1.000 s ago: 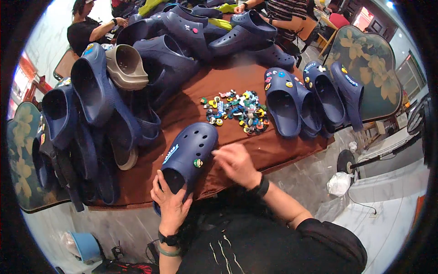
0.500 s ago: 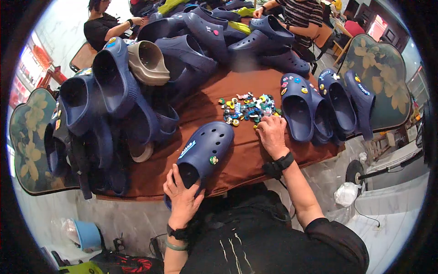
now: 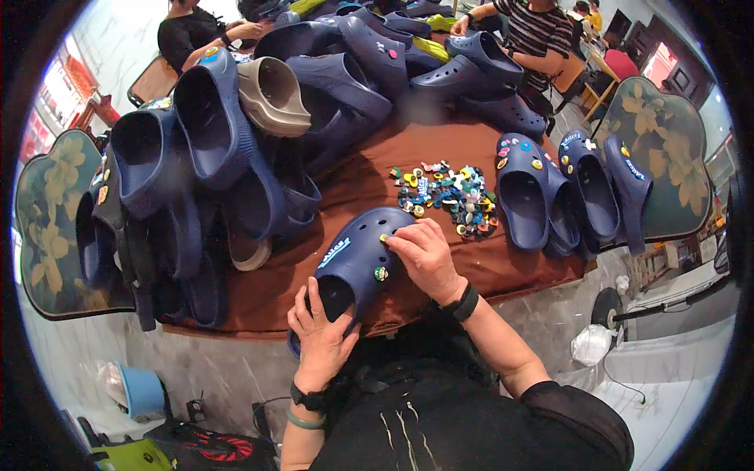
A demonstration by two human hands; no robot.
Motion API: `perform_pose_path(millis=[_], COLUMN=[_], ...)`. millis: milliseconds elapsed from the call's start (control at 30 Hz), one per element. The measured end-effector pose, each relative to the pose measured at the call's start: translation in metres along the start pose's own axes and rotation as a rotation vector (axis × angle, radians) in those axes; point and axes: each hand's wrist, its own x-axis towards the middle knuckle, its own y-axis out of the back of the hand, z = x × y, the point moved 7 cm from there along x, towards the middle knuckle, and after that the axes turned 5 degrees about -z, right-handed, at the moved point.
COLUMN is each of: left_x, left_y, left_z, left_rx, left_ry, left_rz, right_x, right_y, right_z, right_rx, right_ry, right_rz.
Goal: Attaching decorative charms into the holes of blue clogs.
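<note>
A navy clog (image 3: 357, 263) lies at the table's near edge, toe pointing away from me. My left hand (image 3: 320, 334) grips its opening at the heel end, fingers over the rim. On the clog's upper sit a blue-and-white lettered charm (image 3: 335, 253) and a small round green-and-white charm (image 3: 381, 273). My right hand (image 3: 424, 257) pinches a small yellow shoe charm (image 3: 384, 239) against the holes on the toe. Beyond the clog lies a loose pile of colourful charms (image 3: 463, 196).
Navy clogs (image 3: 208, 125) are heaped along the left and back, with a taupe clog (image 3: 273, 96) among them. Several charm-decorated clogs (image 3: 525, 200) stand at the right of the brown cloth (image 3: 440, 149). Two other people (image 3: 542, 39) work at the far side.
My right hand has moved from the charm pile leftward to the clog's toe, bringing a yellow charm. My left hand keeps its hold on the clog.
</note>
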Motion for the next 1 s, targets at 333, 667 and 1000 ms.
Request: perform_pose_path(millis=[333,667,1000], left_x=[0.003,0.001,0.0], left_y=[0.002,0.002,0.0], left_z=[0.0,-0.002,-0.002], left_rx=[0.006,-0.033,0.016], left_ry=[-0.005,0.006,-0.022], left_rz=[-0.003,-0.048,0.011], right_x=[0.017,0.008,-0.007], right_y=[0.0,0.002,-0.003], right_z=[0.003,-0.013,0.016], right_rx=[0.021,-0.093,0.139], right_ry=[0.047,0.041,-0.112], right_rz=[-0.31,-0.327,-0.346])
